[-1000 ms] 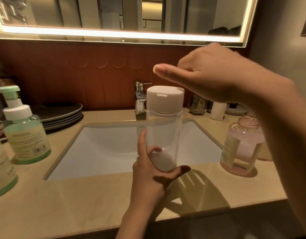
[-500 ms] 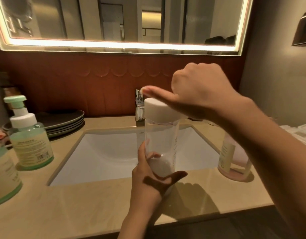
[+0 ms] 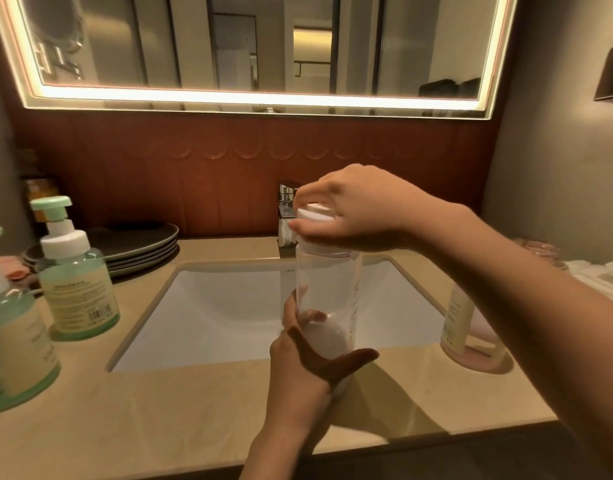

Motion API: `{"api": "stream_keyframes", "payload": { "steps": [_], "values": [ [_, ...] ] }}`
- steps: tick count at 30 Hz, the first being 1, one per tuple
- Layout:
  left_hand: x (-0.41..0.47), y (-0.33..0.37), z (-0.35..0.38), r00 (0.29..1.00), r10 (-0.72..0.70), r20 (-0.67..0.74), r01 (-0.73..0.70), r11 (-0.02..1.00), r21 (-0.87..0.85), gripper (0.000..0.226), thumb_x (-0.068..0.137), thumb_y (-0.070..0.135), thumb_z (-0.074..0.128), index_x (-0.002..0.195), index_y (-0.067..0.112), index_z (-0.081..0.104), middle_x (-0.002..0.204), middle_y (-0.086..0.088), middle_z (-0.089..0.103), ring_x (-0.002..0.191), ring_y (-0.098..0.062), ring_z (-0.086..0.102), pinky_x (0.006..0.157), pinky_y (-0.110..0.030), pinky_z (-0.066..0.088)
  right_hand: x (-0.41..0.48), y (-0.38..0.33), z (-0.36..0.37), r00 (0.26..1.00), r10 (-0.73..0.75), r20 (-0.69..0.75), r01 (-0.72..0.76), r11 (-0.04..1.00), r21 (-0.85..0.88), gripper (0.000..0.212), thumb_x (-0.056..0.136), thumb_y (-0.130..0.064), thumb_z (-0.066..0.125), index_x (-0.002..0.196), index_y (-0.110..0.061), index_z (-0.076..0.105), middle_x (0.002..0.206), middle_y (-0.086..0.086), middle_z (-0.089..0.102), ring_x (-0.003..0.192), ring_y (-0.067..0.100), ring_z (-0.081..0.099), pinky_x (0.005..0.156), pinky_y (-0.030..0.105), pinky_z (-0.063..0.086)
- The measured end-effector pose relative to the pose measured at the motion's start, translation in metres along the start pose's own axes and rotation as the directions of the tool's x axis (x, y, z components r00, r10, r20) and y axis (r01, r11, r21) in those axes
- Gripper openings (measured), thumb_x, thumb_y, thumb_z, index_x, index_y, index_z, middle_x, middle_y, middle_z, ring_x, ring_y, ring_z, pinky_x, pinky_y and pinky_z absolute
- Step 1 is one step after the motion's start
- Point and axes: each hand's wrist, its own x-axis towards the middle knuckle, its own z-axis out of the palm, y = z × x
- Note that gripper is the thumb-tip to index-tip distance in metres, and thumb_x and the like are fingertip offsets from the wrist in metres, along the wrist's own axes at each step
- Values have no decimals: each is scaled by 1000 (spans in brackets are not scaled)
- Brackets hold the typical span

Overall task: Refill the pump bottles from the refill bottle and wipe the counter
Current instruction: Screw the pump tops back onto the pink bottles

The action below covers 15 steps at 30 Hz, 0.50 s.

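My right hand (image 3: 360,209) has come down onto the white cap (image 3: 313,216) of the clear refill bottle (image 3: 327,289), fingers closed around it; a second ago it hovered above. My left hand (image 3: 305,368) grips the bottle's base, held over the sink's (image 3: 229,306) front edge. I judge I'm capping it. The green pump bottles (image 3: 76,282) stand left of the sink on the worktop (image 3: 159,417).

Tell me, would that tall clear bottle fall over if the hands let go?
Probably easily: the clear bottle is tall and narrow. It looks almost empty, so likely light. The left hand steadies its base while the right hand grips the white cap.
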Motion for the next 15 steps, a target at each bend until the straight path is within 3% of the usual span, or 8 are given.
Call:
{"api": "stream_keyframes", "payload": {
  "steps": [4,7,11,15],
  "values": [
    [0,3,3,1000,9,-14,-8,999,45,119,37,66,72,139,43,15,104,30,45,96,9,44,80,-10,33,5,-7,5,991,92,-100,-109,978,-178,54,91,-60,30,94,-19,65,74,-4,58,66,13,54,56,25,43],
    [1,2,4,999,20,-30,-18,997,76,121,38,66,73,140,42,13,107,26,46,104,1,44,87,-18,34,7,-16,5,973,165,-160,-202,948,-246,53,92,-55,32,66,-14,52,60,-3,49,55,12,47,48,23,32],
    [2,-1,2,998,51,-43,-46,993,105,121,38,70,68,142,34,16,101,33,42,102,0,45,89,-19,33,15,-27,8,965,174,-196,-231,918,-322,53,94,-51,32,60,-14,47,58,-2,46,53,13,46,47,24,29],
    [1,3,4,998,37,-42,-33,995,92,118,38,67,69,140,35,18,104,26,45,103,0,44,89,-16,32,7,-24,8,960,200,-196,-257,910,-326,66,89,-68,27,58,-14,49,54,-4,43,49,10,41,46,22,27]
  ]
}}
